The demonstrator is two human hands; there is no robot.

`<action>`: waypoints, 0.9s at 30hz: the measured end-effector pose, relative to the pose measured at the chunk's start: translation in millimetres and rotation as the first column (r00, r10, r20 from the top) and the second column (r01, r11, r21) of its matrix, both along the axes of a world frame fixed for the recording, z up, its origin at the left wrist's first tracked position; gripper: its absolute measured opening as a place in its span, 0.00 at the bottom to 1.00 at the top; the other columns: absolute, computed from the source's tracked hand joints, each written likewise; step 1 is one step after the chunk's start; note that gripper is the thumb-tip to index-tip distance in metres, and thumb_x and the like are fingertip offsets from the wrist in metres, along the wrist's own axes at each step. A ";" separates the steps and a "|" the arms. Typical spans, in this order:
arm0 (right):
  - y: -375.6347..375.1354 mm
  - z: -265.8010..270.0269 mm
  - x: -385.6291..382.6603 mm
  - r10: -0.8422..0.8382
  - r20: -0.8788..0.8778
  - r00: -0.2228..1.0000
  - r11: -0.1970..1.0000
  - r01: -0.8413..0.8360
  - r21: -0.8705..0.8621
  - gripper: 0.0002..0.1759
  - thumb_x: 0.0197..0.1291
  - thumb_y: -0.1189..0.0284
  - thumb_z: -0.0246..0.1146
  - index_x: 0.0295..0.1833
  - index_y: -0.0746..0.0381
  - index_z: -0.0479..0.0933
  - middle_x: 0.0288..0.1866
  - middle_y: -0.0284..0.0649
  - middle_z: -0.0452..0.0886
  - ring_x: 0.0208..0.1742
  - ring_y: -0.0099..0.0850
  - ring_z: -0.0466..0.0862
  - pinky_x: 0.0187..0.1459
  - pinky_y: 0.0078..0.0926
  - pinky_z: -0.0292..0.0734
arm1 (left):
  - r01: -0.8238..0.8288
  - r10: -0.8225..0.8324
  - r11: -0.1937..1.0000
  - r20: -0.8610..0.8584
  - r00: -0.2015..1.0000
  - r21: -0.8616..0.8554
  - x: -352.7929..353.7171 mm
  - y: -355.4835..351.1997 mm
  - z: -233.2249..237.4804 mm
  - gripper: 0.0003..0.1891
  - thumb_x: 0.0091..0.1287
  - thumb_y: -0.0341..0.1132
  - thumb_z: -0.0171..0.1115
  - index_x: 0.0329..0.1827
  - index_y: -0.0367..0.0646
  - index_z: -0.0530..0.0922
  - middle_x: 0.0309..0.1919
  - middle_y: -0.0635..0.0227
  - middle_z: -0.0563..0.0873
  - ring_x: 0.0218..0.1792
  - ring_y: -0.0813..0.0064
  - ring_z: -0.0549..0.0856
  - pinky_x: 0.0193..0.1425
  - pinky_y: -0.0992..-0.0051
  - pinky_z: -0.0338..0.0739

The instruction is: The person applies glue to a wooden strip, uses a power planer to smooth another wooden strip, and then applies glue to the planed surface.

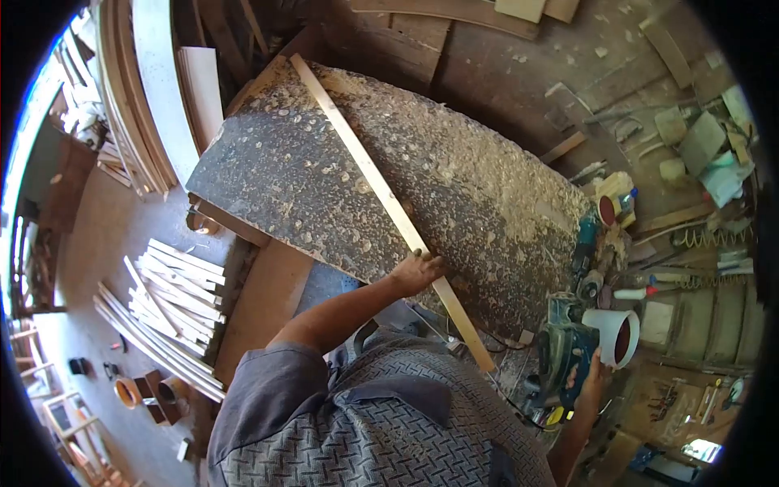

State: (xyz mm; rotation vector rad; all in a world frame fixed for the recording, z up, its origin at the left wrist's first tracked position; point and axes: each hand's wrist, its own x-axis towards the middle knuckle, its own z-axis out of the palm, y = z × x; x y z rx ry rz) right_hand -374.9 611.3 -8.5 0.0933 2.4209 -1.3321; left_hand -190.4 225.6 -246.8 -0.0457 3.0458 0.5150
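Observation:
A long pale wooden strip (365, 178) lies slantwise across a dark workbench (276, 187) covered with sawdust and shavings. Near the strip's lower part, my left hand (419, 272) is closed round it. At the bench's right end, my right hand (586, 380) has its fingers round a dark green power tool (561, 349). A white round container (623, 337) is right beside that tool. Another green power tool (584, 243) rests at the bench's right edge.
Stacked white wood strips (174, 284) lie on the floor at the left. Tall boards (166, 81) stand at the upper left. Coiled hoses (714, 237) and tools crowd the right side. A brown panel (264, 296) is below the bench.

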 end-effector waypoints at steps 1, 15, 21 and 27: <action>22.5 -2.2 -0.8 -0.015 0.017 1.000 1.000 0.016 -0.023 0.32 0.70 0.40 0.55 0.42 0.62 0.75 0.18 0.35 0.72 0.14 0.26 0.71 0.17 0.26 0.66 | -0.002 0.002 0.999 0.002 1.000 -0.042 1.7 2.6 -5.1 0.21 0.68 0.38 0.59 0.65 0.54 0.77 0.60 0.67 0.75 0.60 0.63 0.78 0.64 0.62 0.72; 94.3 -67.3 33.4 0.286 0.126 0.950 0.956 -0.273 -0.108 0.25 0.71 0.49 0.59 0.39 0.63 0.78 0.19 0.32 0.74 0.18 0.21 0.73 0.21 0.21 0.66 | -0.418 0.416 0.863 -0.069 0.907 -0.285 -29.2 -63.1 3.4 0.26 0.63 0.58 0.65 0.60 0.56 0.81 0.64 0.66 0.76 0.67 0.61 0.74 0.65 0.52 0.71; 100.2 -105.9 45.3 0.566 0.177 0.805 0.822 -0.535 -0.197 0.22 0.67 0.53 0.65 0.39 0.64 0.78 0.20 0.31 0.75 0.19 0.18 0.72 0.22 0.22 0.65 | -0.582 0.668 0.692 0.075 0.740 -0.427 -32.5 -88.8 18.0 0.30 0.66 0.61 0.62 0.59 0.46 0.81 0.57 0.61 0.80 0.63 0.57 0.75 0.68 0.47 0.64; 109.8 -122.9 52.0 0.616 0.226 0.755 0.786 -0.609 -0.109 0.27 0.63 0.51 0.67 0.39 0.69 0.78 0.18 0.33 0.76 0.20 0.20 0.75 0.23 0.23 0.69 | -0.596 0.645 0.734 0.059 0.762 -0.327 -25.5 -82.0 2.4 0.28 0.68 0.57 0.62 0.56 0.40 0.82 0.59 0.62 0.80 0.65 0.59 0.75 0.65 0.54 0.69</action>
